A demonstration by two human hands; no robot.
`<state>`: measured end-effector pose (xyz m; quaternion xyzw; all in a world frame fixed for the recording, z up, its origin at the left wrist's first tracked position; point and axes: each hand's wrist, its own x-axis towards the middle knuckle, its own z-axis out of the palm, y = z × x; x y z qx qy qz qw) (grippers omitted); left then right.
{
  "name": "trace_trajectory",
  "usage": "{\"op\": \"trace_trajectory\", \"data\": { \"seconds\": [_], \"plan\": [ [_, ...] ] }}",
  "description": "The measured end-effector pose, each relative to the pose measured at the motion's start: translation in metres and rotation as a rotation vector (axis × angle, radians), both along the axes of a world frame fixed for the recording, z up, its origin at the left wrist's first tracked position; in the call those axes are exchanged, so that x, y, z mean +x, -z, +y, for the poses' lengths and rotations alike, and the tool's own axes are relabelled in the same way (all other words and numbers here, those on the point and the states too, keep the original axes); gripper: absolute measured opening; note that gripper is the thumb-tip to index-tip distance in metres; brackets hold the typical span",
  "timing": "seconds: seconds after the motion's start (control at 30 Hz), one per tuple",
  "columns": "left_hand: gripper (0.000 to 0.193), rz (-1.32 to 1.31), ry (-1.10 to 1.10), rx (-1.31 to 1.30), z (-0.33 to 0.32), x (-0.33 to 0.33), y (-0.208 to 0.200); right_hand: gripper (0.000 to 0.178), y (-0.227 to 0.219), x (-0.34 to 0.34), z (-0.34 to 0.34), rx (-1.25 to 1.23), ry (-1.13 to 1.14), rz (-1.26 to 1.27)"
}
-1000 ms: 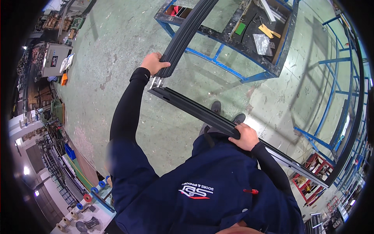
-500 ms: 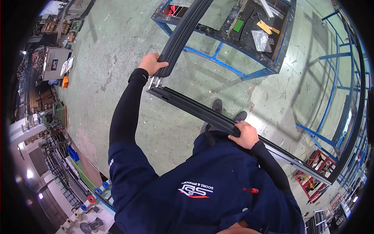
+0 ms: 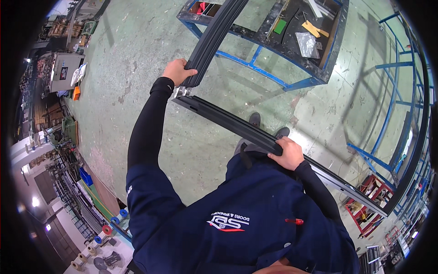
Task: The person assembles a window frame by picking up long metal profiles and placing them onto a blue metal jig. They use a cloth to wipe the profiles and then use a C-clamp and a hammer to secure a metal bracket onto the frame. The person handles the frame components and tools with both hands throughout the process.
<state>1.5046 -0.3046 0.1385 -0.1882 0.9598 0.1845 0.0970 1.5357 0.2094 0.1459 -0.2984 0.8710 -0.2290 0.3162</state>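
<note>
Bg = workshop, scuffed green-grey floor (image 3: 132, 96) w/ worn, chipped patches. Top of view: blue-framed bench (image 3: 299, 68), dark top, carrying a green block (image 3: 280, 26), yellow strips (image 3: 311, 29) & a clear plastic bag (image 3: 307, 44). Blue metal rack (image 3: 394, 65) on R side, red cart (image 3: 363, 227) lower R. Far L: grey box (image 3: 68, 64) w/ white cloth (image 3: 78, 74) beside it.

Black upper profile (image 3: 212, 41), ribbed lengthwise, comes down from the top edge of view, passing in front of the bench, its near end at the L grip (image 3: 177, 73). L grip closed round that end: thumb laid across the ribbed face, fingers wrapped at the outer edge; tips hidden behind, so can't tell how far round they reach.

Black lower profile (image 3: 228, 124) runs diag. from just below L grip down to lower R, in front of the person's body. R grip (image 3: 289, 154) closed over it approx. midway: thumb along the near side, fingers curled over the far edge; underside not visible. At lower R it meets a long black side profile (image 3: 408, 180) at a corner, which curves up the R rim of view.

Btwn upper & lower profile ends: a silver connector (image 3: 183, 92), partly exposed, small gap there, ends not touching.
</note>
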Motion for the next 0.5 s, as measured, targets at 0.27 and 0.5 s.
{"op": "trace_trajectory", "data": {
  "seconds": [0.27,0.5],
  "plan": [
    [0.058,-0.043,-0.004,0.011,-0.004,0.003,0.002,0.048,-0.002,-0.025,0.001,-0.011,0.071,0.032],
    [0.053,0.002,0.084,-0.1,-0.004,-0.027,0.003,0.055,-0.007,-0.024,0.004,-0.035,0.098,0.018]
  ]
}}
